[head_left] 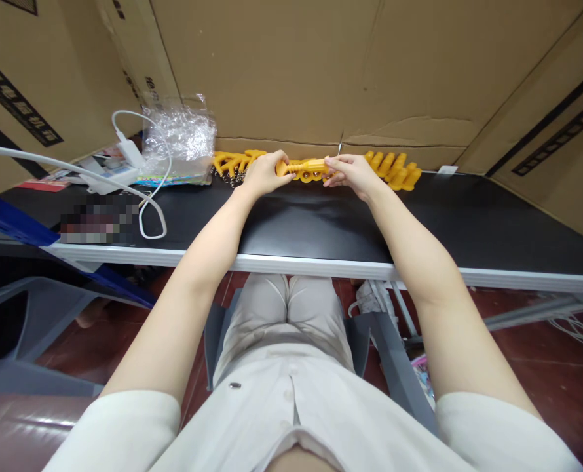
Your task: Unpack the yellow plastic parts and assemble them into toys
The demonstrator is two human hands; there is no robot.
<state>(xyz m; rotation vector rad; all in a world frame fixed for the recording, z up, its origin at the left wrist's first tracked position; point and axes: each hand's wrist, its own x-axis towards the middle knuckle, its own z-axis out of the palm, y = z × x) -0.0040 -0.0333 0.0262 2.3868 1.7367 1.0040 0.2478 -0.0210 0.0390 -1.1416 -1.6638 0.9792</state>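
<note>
Both my hands are raised over the back of the black tabletop, holding yellow plastic between them. My left hand (270, 172) pinches a round yellow disc-like end (282, 168), from which a thin, screw-like stem runs to the right. The fingertips of my right hand (351, 174) are closed on the far end of a thicker ribbed yellow cylinder (314, 165) in line with that stem. Whether the two parts are joined, I cannot tell. Behind and below lie yellow rings (308, 176). Branched yellow pieces with small metal chains (231, 165) lie left of my left hand, and yellow cylinders (394, 169) stand right of my right hand.
A clear plastic bag (178, 141) lies at the back left, near a white charger (130, 149) with a looping white cable (154, 235). Cardboard walls (291, 72) enclose the table's back and sides. A pale metal edge (316, 265) runs along its front.
</note>
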